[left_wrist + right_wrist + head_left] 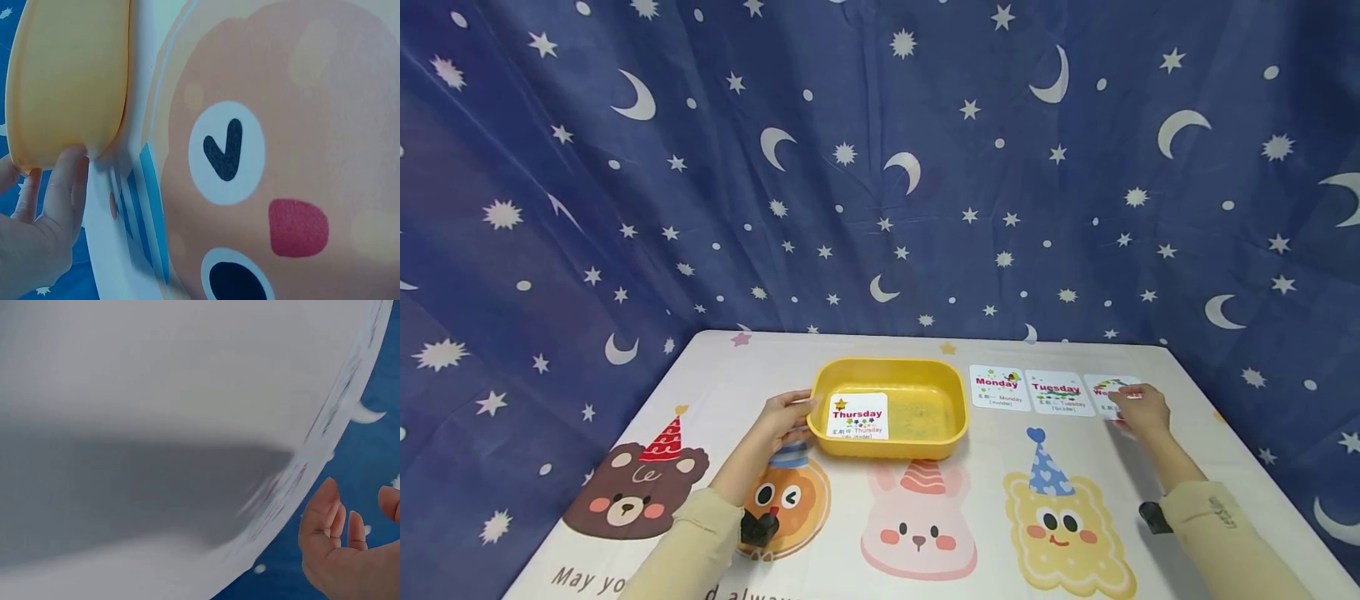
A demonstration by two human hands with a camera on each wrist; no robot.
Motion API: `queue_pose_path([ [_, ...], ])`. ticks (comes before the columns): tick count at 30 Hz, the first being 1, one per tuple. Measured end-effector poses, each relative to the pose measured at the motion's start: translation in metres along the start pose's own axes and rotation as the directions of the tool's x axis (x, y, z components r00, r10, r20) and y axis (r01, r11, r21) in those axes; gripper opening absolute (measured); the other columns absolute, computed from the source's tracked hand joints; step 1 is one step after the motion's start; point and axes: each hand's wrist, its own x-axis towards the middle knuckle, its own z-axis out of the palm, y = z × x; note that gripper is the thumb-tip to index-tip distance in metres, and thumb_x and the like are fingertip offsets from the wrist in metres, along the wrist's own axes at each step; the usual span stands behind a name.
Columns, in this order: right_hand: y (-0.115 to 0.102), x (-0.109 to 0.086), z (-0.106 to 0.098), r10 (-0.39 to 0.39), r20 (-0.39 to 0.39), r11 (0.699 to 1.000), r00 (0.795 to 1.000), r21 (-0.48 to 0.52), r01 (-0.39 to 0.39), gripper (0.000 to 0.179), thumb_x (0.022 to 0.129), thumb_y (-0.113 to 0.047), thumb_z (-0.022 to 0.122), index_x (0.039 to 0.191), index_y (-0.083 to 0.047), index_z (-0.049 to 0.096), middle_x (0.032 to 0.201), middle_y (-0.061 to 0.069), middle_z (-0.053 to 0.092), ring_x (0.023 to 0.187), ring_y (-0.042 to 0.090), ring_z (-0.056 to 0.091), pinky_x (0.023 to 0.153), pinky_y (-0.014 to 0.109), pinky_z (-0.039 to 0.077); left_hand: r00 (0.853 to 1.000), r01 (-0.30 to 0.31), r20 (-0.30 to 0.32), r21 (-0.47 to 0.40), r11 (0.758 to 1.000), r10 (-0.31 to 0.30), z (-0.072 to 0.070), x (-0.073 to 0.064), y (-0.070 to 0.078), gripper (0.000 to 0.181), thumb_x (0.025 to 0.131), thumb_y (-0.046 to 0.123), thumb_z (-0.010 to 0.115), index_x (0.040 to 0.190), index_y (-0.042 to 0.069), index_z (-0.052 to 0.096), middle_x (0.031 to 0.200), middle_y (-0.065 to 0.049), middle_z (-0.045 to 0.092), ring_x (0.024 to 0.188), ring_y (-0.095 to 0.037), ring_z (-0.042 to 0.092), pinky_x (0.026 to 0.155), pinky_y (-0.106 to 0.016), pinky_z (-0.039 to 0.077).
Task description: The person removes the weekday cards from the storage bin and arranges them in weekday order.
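My left hand holds the near-left end of a yellow plastic tray; the left wrist view shows fingertips against the tray's end wall and rim. A white card printed "Thursday" leans inside the tray's left half. My right hand is over the right part of the "Wednesday" card, covering some of its print. In the right wrist view, thumb and bent fingers stand apart with no card between them. Left of that card, the "Tuesday" card and "Monday" card lie in a row.
A white tablecloth with cartoon figures covers the table: a bear, a rabbit and a yellow biscuit among them. Behind the table's far edge hangs a blue curtain with moons and stars.
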Motion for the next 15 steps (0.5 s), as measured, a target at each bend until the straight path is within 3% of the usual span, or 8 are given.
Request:
queue_pose_path([
  [9,-0.03,-0.02,0.025,-0.037,0.125,0.988,0.992,0.155,0.017,0.041,0.093,-0.011,0.052,0.122,0.016,0.042,0.079,0.004,0.057,0.059,0.004,0.058,0.059,0.022,0.058,1.0,-0.006,-0.006,0.0,1.0,0.006,0.001,-0.001,-0.001,0.043,0.095,0.012,0.055,0.135,0.0,0.046,0.12,-0.024,0.06,0.082,-0.014,0.066,0.071,-0.028,0.06],
  [15,-0.053,-0.036,0.04,-0.077,0.198,0.971,0.977,0.236,0.029,0.038,0.094,-0.01,0.051,0.122,0.013,0.042,0.074,-0.007,0.054,0.061,0.002,0.059,0.061,0.019,0.058,0.998,-0.058,0.029,-0.043,0.997,0.059,-0.004,0.001,-0.006,0.044,0.091,0.016,0.062,0.13,-0.001,0.05,0.107,-0.018,0.065,0.078,-0.015,0.068,0.071,-0.032,0.06],
])
